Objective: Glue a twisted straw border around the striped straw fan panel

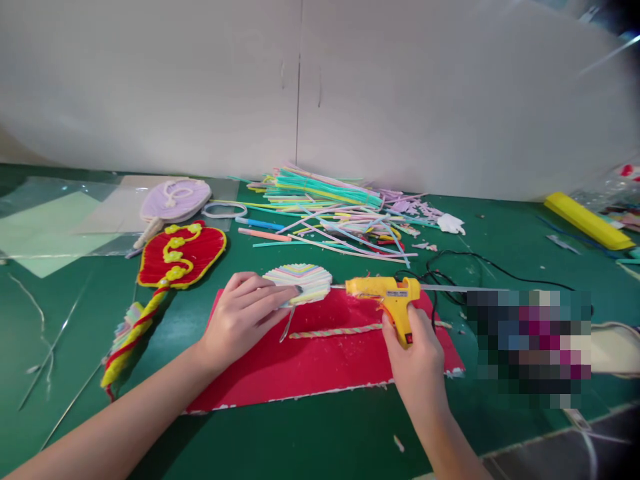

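Green table (pixel 280 440): backdrop to close handwork, a red board (pixel 330 373) lying across it.
Yellow glue gun (pixel 377 288): grasped by its handle in the right hand (pixel 423 350), above the board.
Striped pastel disc (pixel 310 283): held by the left hand (pixel 245 310), near the board's far edge.
Nozzle (pixel 338 287): aimed at the disc's rim; a slip could smear glue or burn nearby fingers.

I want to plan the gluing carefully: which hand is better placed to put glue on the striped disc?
Probably the right hand: it grips the glue gun, its nozzle pointing at the edge of the striped disc. The left hand rests on the disc, so it seems better for steadying.
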The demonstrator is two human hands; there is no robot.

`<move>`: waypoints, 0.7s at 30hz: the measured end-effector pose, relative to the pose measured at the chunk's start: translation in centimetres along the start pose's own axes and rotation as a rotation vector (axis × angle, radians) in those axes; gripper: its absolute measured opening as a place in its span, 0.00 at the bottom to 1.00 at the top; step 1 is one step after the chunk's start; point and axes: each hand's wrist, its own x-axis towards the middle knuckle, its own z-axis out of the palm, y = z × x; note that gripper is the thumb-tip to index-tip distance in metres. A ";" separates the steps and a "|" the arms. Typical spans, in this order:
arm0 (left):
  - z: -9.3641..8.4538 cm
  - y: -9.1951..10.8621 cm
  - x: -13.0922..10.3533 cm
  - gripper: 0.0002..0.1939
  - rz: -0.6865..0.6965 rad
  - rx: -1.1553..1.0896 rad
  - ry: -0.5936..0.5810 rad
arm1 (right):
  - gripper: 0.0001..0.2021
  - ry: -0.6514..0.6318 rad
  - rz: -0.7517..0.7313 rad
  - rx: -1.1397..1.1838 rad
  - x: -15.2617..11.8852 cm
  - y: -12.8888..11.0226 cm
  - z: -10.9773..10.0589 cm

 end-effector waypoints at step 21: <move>-1.9 -0.1 -1.5 0.15 0.154 -0.087 -0.416 | 0.10 -0.454 -0.303 0.318 3.1 1.0 -1.7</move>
